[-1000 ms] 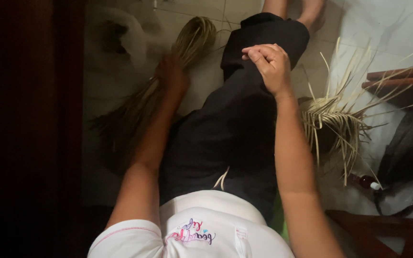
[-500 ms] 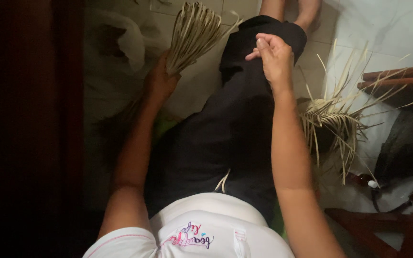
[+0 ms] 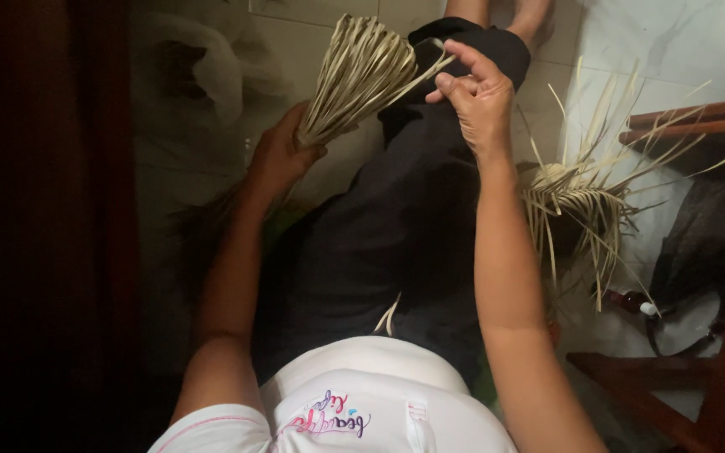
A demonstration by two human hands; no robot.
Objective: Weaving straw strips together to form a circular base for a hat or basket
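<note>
Left hand (image 3: 279, 155) clamps the straw bundle (image 3: 358, 75) at its base, its long axis fanning up-right; right hand (image 3: 476, 96) fingers pinch one strand (image 3: 425, 71) at its top.

I see dry, matt straw-coloured leaf strips (image 3: 361, 75), flat and fibrous, in the bundle at 12 o'clock. A looser woven tangle of strips (image 3: 576, 197) at 3 o'clock looks equally dull. The floor (image 3: 631, 50) is glossy pale tile. My trousers (image 3: 396, 243) are matt black cloth; the chair rails (image 3: 698, 117) look like smooth wood.
</note>
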